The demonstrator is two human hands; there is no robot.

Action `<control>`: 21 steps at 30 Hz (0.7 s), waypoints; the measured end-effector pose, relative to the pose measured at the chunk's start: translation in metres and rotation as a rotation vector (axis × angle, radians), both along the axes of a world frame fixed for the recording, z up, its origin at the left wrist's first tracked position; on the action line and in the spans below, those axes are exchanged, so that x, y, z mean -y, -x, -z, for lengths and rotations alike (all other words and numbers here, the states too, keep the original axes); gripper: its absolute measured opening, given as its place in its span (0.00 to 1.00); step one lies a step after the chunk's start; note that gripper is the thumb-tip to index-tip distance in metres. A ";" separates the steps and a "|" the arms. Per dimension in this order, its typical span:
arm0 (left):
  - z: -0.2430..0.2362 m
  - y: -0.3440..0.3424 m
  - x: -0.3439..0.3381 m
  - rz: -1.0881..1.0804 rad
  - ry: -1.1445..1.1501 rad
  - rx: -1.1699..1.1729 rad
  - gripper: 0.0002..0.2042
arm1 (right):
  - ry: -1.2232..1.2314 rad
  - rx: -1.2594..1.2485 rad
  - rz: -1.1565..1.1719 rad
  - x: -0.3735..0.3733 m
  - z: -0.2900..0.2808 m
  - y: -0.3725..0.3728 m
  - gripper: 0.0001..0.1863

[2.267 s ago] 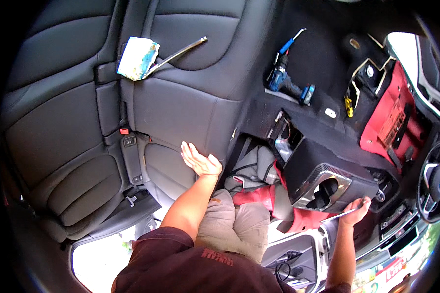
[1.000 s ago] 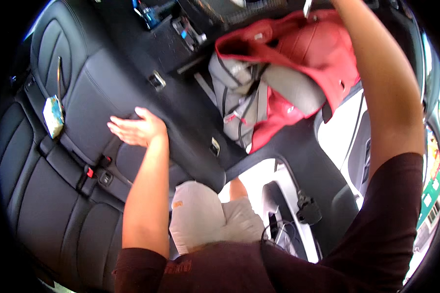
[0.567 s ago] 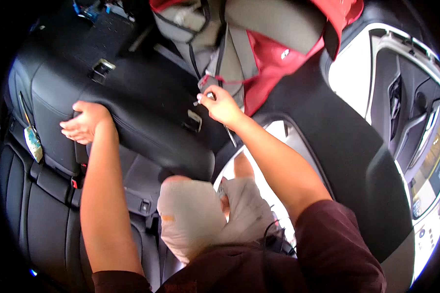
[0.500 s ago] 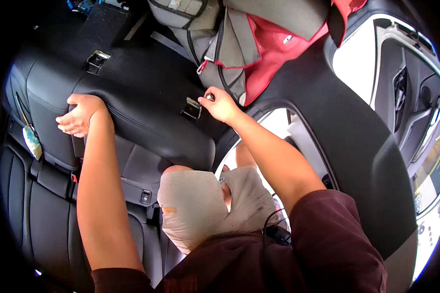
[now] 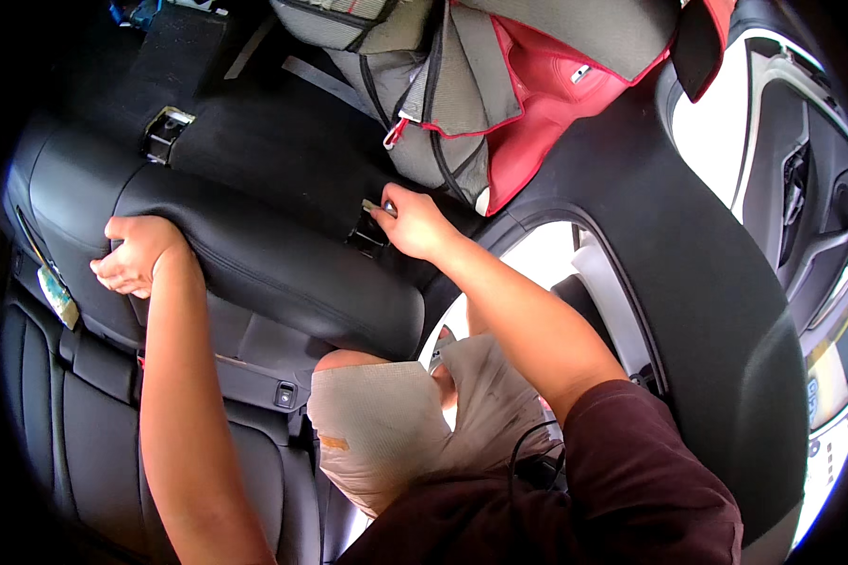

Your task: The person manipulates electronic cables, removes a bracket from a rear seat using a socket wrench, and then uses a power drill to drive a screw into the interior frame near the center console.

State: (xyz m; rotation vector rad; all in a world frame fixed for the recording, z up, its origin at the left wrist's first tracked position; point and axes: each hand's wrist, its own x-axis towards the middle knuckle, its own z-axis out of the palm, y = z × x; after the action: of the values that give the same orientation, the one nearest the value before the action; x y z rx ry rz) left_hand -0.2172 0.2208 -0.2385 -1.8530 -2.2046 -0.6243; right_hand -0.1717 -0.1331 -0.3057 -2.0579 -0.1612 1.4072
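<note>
the view looks down into the back of a car, over a black leather rear seat (image 5: 94,452) whose backrest (image 5: 283,268) lies folded forward, its carpeted back side (image 5: 254,141) facing up toward the cargo area.

at the far left, tucked against the seat's edge, a small flat card or tag (image 5: 57,294) in pale green and yellow shows. just right of it the left hand (image 5: 137,254) rests on the rounded top edge of the folded backrest, fingers (image 5: 108,275) curled down over the leather so that the tips wrap the far side; the hand grips the padding itself and holds nothing loose. above it, on the carpeted back, a metal latch bracket (image 5: 165,132) sits well apart from both hands.

lower down, between the arms, a seat-belt buckle slot (image 5: 285,395) is set in the seat, and the person's knee in light shorts (image 5: 377,433) presses against the cushion.

toward the middle, a second latch fitting (image 5: 367,234) sits at the corner of the backrest. the right hand (image 5: 415,226) is on it: the fingers (image 5: 386,209) are pinched narrowly together around a small pale tab or lever at the top of that fitting, with the fitting just below and left of the fingertips, touching them. whether the tab is lifted i cannot tell.

above the right hand hangs a grey and red child seat (image 5: 499,104) with dark straps and a small red-edged pull tag. to the right, the dark door-frame trim (image 5: 707,311) curves round, and beyond it the open door's inner panel (image 5: 801,188) shows.
</note>
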 end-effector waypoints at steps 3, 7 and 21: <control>-0.004 0.005 -0.002 -0.001 0.014 -0.008 0.38 | 0.208 -0.316 0.148 -0.025 -0.022 -0.017 0.15; -0.014 0.002 0.004 0.024 0.025 -0.024 0.38 | 0.321 -0.474 0.161 -0.037 -0.018 -0.024 0.17; -0.012 0.000 0.003 0.092 -0.011 -0.039 0.37 | 0.110 -0.043 0.030 -0.016 -0.013 -0.002 0.17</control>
State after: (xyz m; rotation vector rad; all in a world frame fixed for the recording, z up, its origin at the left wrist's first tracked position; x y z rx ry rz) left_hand -0.2173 0.2181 -0.2265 -1.9531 -2.0980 -0.6104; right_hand -0.1700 -0.1171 -0.2924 -2.1079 -0.0359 1.4696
